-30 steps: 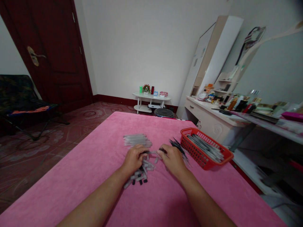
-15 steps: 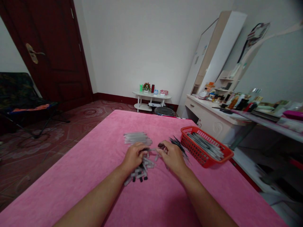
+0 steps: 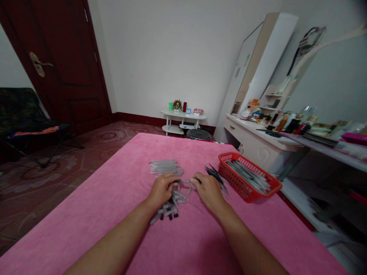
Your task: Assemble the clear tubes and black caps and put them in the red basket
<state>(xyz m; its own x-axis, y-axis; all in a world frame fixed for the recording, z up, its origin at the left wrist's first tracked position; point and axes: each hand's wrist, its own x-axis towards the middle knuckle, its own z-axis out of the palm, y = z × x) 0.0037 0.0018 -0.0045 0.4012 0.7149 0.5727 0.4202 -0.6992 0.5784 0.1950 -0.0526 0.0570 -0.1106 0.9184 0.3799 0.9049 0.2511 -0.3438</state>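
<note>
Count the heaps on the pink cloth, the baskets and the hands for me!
Heaps: 3 (tubes, caps, black sticks)
Red basket: 1
Hands: 2 (left hand, right hand)
Total: 6

The head-worn camera looks forward and down across the pink cloth-covered table point(image 3: 114, 214), close behind the left hand point(image 3: 162, 190) and right hand point(image 3: 209, 190), facing the white wall point(image 3: 172, 57).

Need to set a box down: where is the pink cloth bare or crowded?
Bare cloth lies left of the left hand, beyond the clear tube stack, and nearer than the red basket. Crowded between the hands, around the cap pile and right hand.
</note>
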